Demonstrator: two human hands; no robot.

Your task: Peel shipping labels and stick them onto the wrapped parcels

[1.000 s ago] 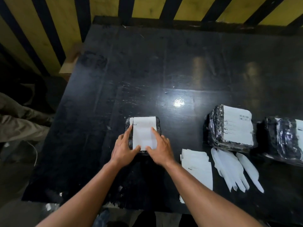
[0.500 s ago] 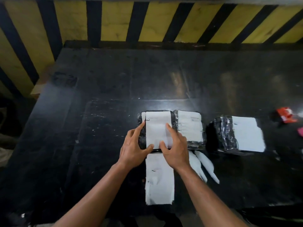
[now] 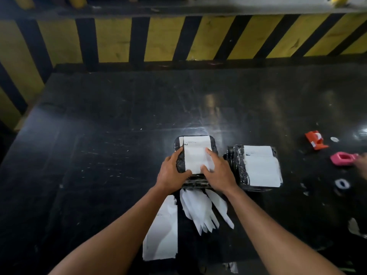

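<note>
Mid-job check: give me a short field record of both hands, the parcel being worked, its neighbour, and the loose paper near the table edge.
left hand: grips the left side of the black wrapped parcel
right hand: fingers flat, pressing the white shipping label
neighbour: second black wrapped parcel to the right, already labelled
loose paper: white label sheets and peeled white backing strips at the near edge
surface: black scuffed table

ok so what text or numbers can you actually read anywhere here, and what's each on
None can be read.
Label on the held parcel: dark print along its top, too blurred.
Label on the right parcel: print line near its top, too small.
Orange dispenser: white patches, no legible letters.
</note>
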